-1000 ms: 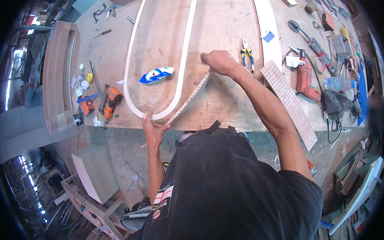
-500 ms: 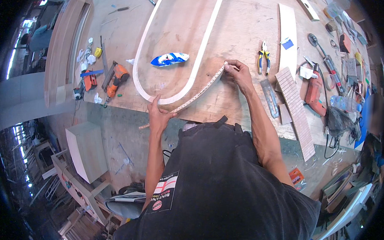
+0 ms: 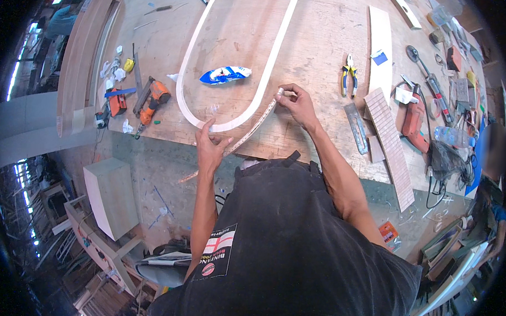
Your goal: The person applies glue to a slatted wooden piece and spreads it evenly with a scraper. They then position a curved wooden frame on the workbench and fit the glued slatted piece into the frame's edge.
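Observation:
My right hand [image 3: 300, 108] pinches the upper end of a thin, pale, speckled bendable strip [image 3: 253, 131] between thumb and fingers. The strip curves down toward my left hand [image 3: 210, 148], which holds it near the thumb. Its lower tail passes behind my left wrist and sticks out past the table edge. A finger of my left hand reaches the rounded end of a white U-shaped frame [image 3: 275, 55] lying flat on the table. Inside that curve rests a crumpled blue-and-white packet [image 3: 225, 75].
Right of me lie pliers [image 3: 349, 76], a metal plate [image 3: 356, 128], a grooved wooden board [image 3: 390, 149] and a red power drill [image 3: 415, 119]. On the left are an orange nail gun [image 3: 153, 101] and a long wooden piece [image 3: 86, 63]. A pale box [image 3: 111, 197] stands below the table.
My right hand has moved left and slightly nearer, bringing the strip's upper end closer to the white frame and bending the strip more. My left hand stays about where it was.

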`<action>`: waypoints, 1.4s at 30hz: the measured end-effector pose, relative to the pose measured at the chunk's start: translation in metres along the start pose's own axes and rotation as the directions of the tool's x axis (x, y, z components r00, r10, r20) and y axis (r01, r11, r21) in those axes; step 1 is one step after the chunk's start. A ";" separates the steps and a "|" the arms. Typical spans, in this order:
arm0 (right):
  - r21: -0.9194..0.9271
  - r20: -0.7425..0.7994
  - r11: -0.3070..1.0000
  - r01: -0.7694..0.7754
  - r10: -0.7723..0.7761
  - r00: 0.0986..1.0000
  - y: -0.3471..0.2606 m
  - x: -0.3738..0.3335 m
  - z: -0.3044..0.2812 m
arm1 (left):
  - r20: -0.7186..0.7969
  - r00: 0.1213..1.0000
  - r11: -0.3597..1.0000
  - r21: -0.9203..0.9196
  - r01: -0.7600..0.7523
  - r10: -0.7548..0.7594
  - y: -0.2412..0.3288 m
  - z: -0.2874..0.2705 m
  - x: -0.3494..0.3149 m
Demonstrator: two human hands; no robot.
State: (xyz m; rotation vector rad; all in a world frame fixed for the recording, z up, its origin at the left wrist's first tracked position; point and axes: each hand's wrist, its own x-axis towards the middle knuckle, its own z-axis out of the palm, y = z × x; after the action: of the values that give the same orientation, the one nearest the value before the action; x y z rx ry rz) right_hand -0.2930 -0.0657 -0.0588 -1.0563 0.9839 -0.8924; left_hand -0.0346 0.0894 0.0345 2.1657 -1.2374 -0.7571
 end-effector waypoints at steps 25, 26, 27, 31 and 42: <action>-0.116 0.062 0.992 0.040 -0.033 0.998 0.005 -0.008 0.013 | -0.018 1.000 1.000 -0.015 0.024 -0.024 0.028 0.031 -0.009; -0.137 0.055 0.989 0.058 -0.051 0.997 0.005 -0.008 0.013 | -0.016 1.000 1.000 -0.009 0.026 -0.027 0.029 0.031 -0.009; -0.158 0.050 0.985 0.075 -0.068 0.996 0.004 -0.009 0.013 | -0.014 0.999 1.000 -0.003 0.029 -0.029 0.029 0.030 -0.009; -0.148 0.011 0.989 0.019 -0.017 1.000 -0.020 -0.017 0.023 | -0.017 0.999 0.999 0.007 0.042 -0.041 0.029 0.031 -0.010; -0.112 0.001 0.993 0.031 -0.032 1.000 -0.015 -0.017 0.026 | 0.000 0.994 0.981 0.160 -0.111 0.112 0.015 0.030 -0.008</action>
State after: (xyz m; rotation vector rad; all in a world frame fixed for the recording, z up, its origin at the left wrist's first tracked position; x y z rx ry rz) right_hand -0.2757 -0.0466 -0.0358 -1.1696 1.0302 -0.8712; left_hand -0.0680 0.0851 0.0254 2.2010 -1.4457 -0.6196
